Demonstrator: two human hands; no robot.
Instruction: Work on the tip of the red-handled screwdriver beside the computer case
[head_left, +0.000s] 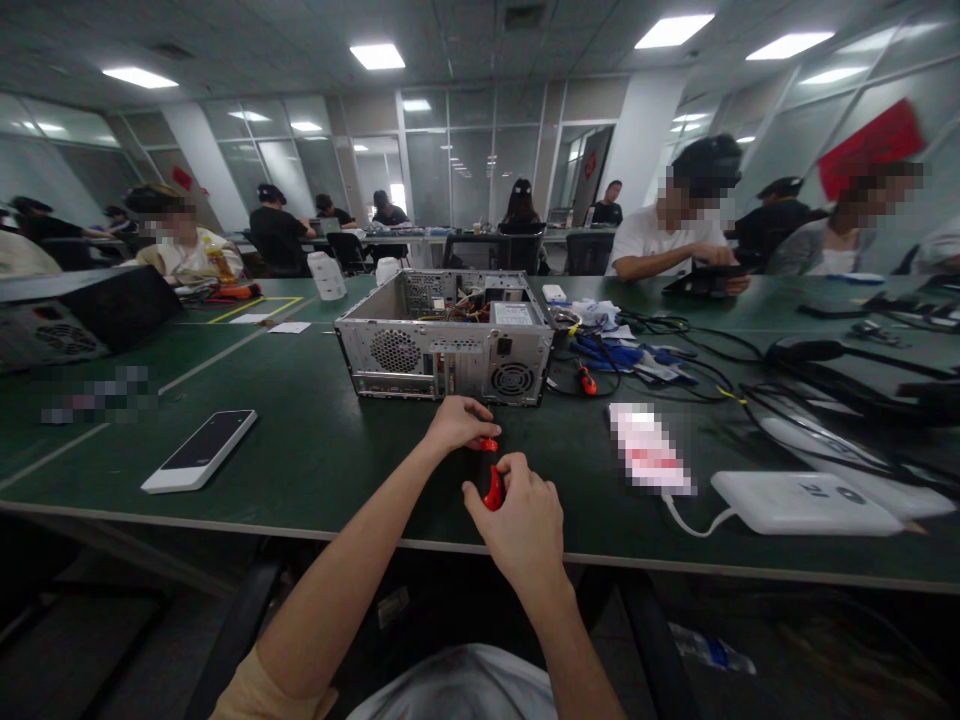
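A red-and-black screwdriver [490, 478] points away from me toward the back panel of an open grey computer case [450, 345] on the green table [315, 450]. My right hand [521, 520] is wrapped round its handle. My left hand [459, 422] is closed over the front part of the tool, close to the case's rear edge. The screwdriver's tip is hidden under my left hand.
A white-edged phone [201, 449] lies at the left. A white power bank [806, 502] with a cable lies at the right, beside black cables [750, 385] and a second small red screwdriver [586, 379]. Several people sit at the far side and at other tables.
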